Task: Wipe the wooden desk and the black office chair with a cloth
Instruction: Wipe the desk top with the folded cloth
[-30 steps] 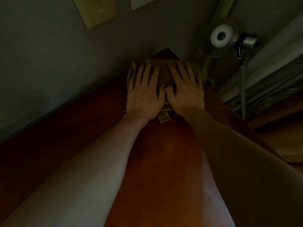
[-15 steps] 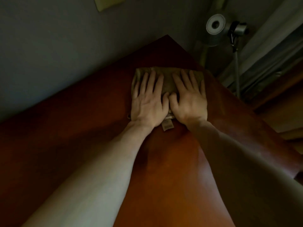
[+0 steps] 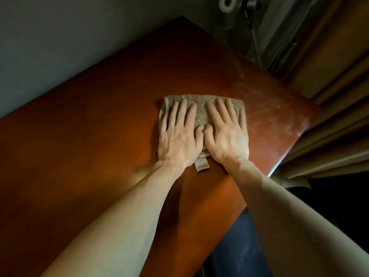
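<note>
Wall [image 3: 60,37]: grey and dim, cut off by the left and top edges of the view.
Surface [image 3: 89,136]: reddish-brown wood set against the wall. Its left end and near side run out of view, and the two forearms cover part of its near half.
Ring [image 3: 155,153]: a small loop-like thing peeks out at the cloth's near left corner, beside the left wrist. It is too small and dark to identify.
Cloth [image 3: 200,114]: beige towelling folded to a rough rectangle. It lies flat on the surface, toward its right end and well short of the far corner. Most of it is hidden under the hands, and only the far strip, the band between the hands and the side edges show.
Tag [image 3: 201,165]: a pale label sticks out from the cloth's near edge, between the wrists. Its print is unreadable.
Round device [image 3: 226,3]: grey, beyond the surface's far corner and cut by the top edge. What it is cannot be told.
Curtain [image 3: 329,126]: tan folds hang just beside the surface's right edge and run out of view on the right.
Dark shape [image 3: 339,206]: a black mass below the curtain, too dark to make out.
Left hand [image 3: 179,138]: palm down, with fingers straight and slightly spread. It presses flat on the cloth's left half and grasps nothing.
Right hand [image 3: 227,138]: palm down, with fingers straight and slightly spread. It presses flat on the cloth's right half and grasps nothing. Its thumb lies right beside the left thumb.
</note>
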